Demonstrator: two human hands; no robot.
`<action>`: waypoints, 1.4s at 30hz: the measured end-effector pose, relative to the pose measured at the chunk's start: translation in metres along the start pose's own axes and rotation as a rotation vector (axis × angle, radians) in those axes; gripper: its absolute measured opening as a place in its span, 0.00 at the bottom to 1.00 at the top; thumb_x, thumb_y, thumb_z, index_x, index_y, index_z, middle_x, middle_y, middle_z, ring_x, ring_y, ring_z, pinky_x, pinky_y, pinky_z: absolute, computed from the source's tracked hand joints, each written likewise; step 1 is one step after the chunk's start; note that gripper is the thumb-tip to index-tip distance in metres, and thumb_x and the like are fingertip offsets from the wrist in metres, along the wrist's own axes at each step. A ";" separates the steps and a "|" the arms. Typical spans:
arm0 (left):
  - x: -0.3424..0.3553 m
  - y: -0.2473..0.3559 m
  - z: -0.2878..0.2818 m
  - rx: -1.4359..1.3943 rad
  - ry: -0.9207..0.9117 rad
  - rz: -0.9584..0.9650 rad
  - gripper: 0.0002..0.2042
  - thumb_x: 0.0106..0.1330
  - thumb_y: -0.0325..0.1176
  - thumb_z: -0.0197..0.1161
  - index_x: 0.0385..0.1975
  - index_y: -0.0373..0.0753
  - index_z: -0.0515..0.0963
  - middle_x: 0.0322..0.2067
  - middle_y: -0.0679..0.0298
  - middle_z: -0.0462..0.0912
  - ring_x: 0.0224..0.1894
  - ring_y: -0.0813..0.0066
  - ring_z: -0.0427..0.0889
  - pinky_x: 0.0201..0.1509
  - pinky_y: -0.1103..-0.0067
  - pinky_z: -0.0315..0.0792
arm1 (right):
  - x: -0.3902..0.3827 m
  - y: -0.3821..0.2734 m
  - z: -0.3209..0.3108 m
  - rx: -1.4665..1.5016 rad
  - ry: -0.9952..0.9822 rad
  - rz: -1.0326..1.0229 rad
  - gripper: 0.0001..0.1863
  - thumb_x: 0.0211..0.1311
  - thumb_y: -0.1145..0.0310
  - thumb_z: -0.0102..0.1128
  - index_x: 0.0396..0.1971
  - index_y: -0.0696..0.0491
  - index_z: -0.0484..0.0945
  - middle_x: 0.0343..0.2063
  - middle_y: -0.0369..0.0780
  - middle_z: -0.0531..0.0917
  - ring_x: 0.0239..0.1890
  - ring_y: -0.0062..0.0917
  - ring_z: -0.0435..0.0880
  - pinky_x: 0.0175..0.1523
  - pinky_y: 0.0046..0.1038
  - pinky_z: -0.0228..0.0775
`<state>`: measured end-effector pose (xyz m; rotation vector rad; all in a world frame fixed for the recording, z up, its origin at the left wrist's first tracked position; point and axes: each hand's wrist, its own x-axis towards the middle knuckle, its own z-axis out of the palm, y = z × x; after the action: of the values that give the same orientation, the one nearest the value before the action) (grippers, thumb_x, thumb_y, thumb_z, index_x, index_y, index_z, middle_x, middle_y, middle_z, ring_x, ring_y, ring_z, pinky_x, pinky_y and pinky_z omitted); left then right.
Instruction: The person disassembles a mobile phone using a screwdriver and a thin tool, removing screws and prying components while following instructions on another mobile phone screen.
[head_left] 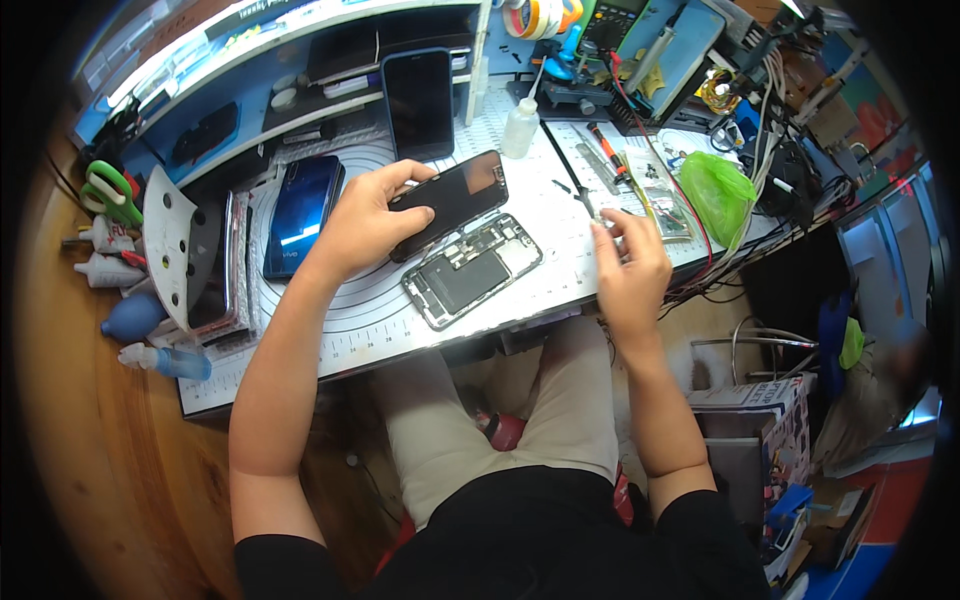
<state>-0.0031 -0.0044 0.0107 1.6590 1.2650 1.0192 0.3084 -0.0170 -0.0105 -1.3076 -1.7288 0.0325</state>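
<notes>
My left hand [365,220] grips a dark phone screen [455,200] by its left end, thumb on the face, tilted up along the far edge of an opened phone body [473,270]. That body lies on the white mat with its circuit board and black battery showing. Whether a cable joins the two cannot be made out. Right of the phone, my right hand [632,265] is raised over the mat, thumb and forefinger brought together. A small dark thin piece [585,197] shows by those fingertips; what they hold is too small to name.
A blue phone [303,215] lies left, and another dark phone [418,105] leans against the shelf. A white squeeze bottle [520,128] stands behind. Screwdrivers [607,150], a green plastic bag [717,195] and cables crowd the right. Scissors [112,193] and a spray bottle [165,361] are far left.
</notes>
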 end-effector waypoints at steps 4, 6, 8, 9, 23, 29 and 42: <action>0.001 0.002 -0.001 -0.126 0.015 -0.040 0.17 0.61 0.23 0.66 0.51 0.31 0.79 0.38 0.63 0.86 0.38 0.82 0.82 0.45 0.83 0.74 | 0.015 0.058 -0.014 -0.212 0.087 0.002 0.08 0.60 0.70 0.70 0.38 0.54 0.85 0.34 0.40 0.85 0.40 0.36 0.80 0.51 0.37 0.70; 0.002 0.002 -0.001 -0.189 0.039 -0.041 0.18 0.61 0.23 0.66 0.52 0.31 0.78 0.37 0.61 0.87 0.36 0.82 0.83 0.42 0.83 0.75 | 0.016 0.072 -0.019 -0.268 0.095 -0.009 0.08 0.59 0.69 0.70 0.37 0.54 0.85 0.33 0.38 0.85 0.41 0.35 0.79 0.52 0.37 0.68; 0.002 0.001 -0.004 -0.257 0.049 -0.057 0.17 0.62 0.22 0.66 0.52 0.31 0.78 0.35 0.61 0.87 0.35 0.83 0.83 0.40 0.84 0.75 | 0.016 0.081 -0.018 -0.285 0.093 -0.006 0.07 0.58 0.68 0.71 0.35 0.52 0.84 0.35 0.37 0.86 0.43 0.35 0.78 0.53 0.38 0.66; 0.003 0.003 -0.005 -0.258 0.045 -0.067 0.17 0.62 0.22 0.66 0.52 0.31 0.78 0.35 0.61 0.86 0.34 0.83 0.83 0.38 0.85 0.75 | 0.015 0.084 -0.018 -0.290 0.105 -0.015 0.07 0.58 0.68 0.71 0.34 0.52 0.84 0.35 0.37 0.86 0.43 0.36 0.78 0.53 0.38 0.66; -0.025 0.042 -0.012 -0.304 0.262 0.057 0.17 0.64 0.21 0.65 0.54 0.31 0.78 0.38 0.61 0.87 0.35 0.83 0.84 0.39 0.85 0.78 | 0.013 0.039 -0.009 0.065 -0.008 -0.251 0.08 0.59 0.68 0.70 0.37 0.52 0.85 0.37 0.41 0.83 0.45 0.39 0.79 0.56 0.40 0.67; -0.106 0.071 0.004 -0.645 0.495 0.086 0.20 0.65 0.21 0.59 0.57 0.23 0.70 0.44 0.44 0.85 0.40 0.55 0.90 0.42 0.69 0.88 | 0.031 -0.016 0.007 0.225 -0.667 -0.747 0.28 0.59 0.56 0.72 0.59 0.49 0.80 0.62 0.43 0.76 0.68 0.41 0.69 0.72 0.44 0.57; -0.193 0.057 0.086 -0.906 0.593 -0.077 0.26 0.67 0.17 0.52 0.66 0.30 0.58 0.53 0.40 0.80 0.52 0.47 0.86 0.57 0.58 0.83 | 0.049 -0.023 0.060 0.326 -0.842 -0.700 0.32 0.58 0.61 0.72 0.62 0.51 0.74 0.59 0.49 0.73 0.63 0.46 0.69 0.69 0.42 0.62</action>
<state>0.0617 -0.2139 0.0071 0.6228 0.9462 1.7687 0.2513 0.0394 -0.0003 -0.3843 -2.6674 0.4960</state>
